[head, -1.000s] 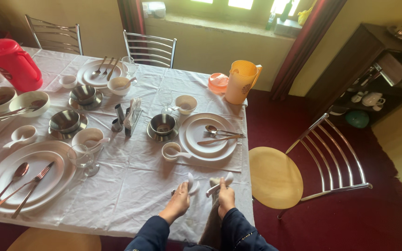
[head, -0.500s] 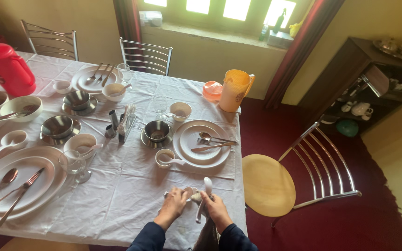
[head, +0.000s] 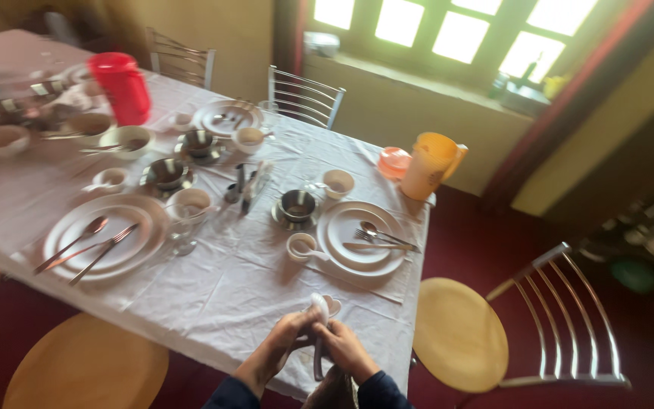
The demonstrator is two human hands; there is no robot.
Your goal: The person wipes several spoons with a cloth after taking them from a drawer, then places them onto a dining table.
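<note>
My left hand [head: 280,347] & right hand [head: 340,348] pressed together, fingers clamped round white spoon [head: 319,312], cloth [head: 336,382] hanging below, over tabletop [head: 213,295] edge.

A dining room: a cloth-covered table [head: 213,295] laid with plates [head: 361,238], chairs [head: 459,341] around, and a curtained window [head: 448,34].

I see 2 forearms in dark sleeves entering from the bottom edge. My left hand [head: 280,342] and right hand [head: 342,347] meet at centre, touching each other, fingers curled closed, both raised just above the near worktop edge.
</note>
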